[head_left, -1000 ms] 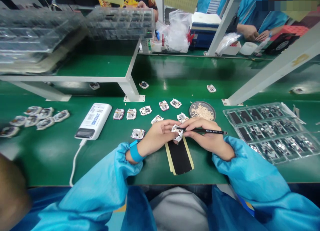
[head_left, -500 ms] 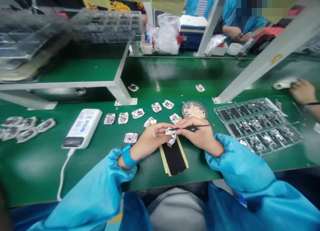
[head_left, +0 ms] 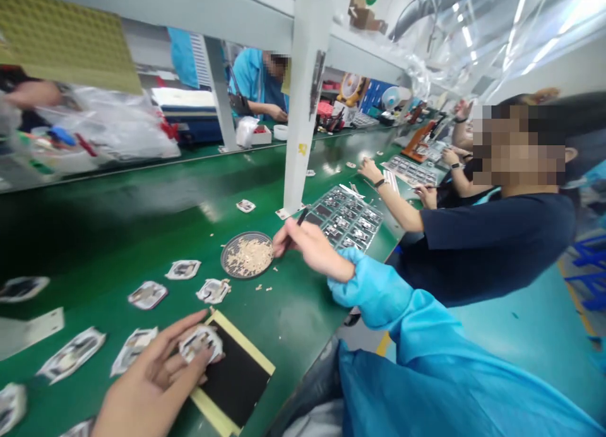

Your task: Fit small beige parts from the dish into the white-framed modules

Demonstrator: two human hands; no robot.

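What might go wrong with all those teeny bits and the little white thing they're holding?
The right hand, with a black stick in it, is right by the rim of the round dish; a bump might spill the tan bits. A few loose bits lie on the green table and could get lost. The white part might slip, since only the left hand's fingers hold it.

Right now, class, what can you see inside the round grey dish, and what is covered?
The round grey dish holds many small pale pieces, with bits of its bottom showing between them. The bottom beneath the thicker spread is covered and cannot be seen.
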